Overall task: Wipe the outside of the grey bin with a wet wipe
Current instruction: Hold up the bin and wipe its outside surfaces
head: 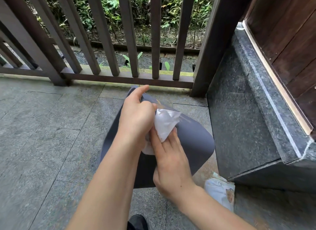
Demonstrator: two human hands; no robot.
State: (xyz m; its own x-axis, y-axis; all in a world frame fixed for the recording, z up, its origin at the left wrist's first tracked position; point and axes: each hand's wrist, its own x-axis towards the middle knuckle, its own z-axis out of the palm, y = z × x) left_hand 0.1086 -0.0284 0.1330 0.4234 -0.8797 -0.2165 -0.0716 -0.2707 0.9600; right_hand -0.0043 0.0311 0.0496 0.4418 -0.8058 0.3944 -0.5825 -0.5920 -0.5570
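The grey bin (193,140) lies tilted on the stone floor, its smooth outer wall facing up. Both of my hands are over it with a crumpled white wet wipe (165,122) between them. My left hand (136,116) pinches the wipe's upper edge with curled fingers, its index finger pointing out past the bin. My right hand (169,163) lies along the bin wall with its fingers straight. The wipe covers its fingertips and continues under my left wrist, where the right thumb is hidden.
A white pack of wipes (220,190) lies on the floor at the right, against a dark granite step (248,110) below a wooden door. A brown wooden railing (128,75) runs just behind the bin. My dark shoe (136,221) shows at the bottom.
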